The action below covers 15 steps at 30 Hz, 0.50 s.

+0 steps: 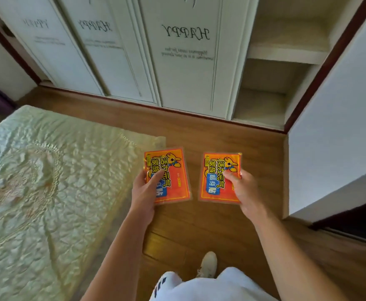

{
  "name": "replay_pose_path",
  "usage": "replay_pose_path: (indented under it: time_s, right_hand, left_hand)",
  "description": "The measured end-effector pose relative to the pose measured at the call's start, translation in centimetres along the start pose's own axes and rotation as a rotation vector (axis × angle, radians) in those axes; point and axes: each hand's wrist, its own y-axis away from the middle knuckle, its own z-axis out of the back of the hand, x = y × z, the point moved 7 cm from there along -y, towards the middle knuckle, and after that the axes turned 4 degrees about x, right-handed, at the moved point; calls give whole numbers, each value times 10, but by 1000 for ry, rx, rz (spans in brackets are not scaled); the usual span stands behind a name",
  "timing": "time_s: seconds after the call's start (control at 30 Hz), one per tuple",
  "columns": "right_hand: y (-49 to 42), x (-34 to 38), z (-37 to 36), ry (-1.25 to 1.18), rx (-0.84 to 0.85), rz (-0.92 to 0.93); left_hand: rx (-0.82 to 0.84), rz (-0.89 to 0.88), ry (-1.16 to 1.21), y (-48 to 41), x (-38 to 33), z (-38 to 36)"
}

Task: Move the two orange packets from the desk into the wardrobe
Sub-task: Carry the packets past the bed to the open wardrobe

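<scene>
I hold two flat orange packets with yellow and blue print out in front of me above the wooden floor. My left hand (144,190) grips the left packet (173,170) by its lower left edge, thumb on top. My right hand (241,190) grips the right packet (215,181) by its lower right edge. The wardrobe (186,61) stands ahead, with white sliding doors marked "HAPPY". Its right section is open, showing bare shelves (284,54) one above another. The desk is not in view.
A bed with a pale green quilted cover (47,181) fills the left side, its corner close to the left packet. A white wall (338,127) juts out on the right. Wooden floor (210,131) runs between them toward the wardrobe. My shoe (208,265) shows below.
</scene>
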Motion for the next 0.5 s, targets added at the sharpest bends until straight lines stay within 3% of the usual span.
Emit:
replay_pose_path:
  time_s: [0.5]
  right_hand:
    - [-159,78,116,-110,-232,-30]
  left_hand:
    - [236,82,-162,-185,-19,-206]
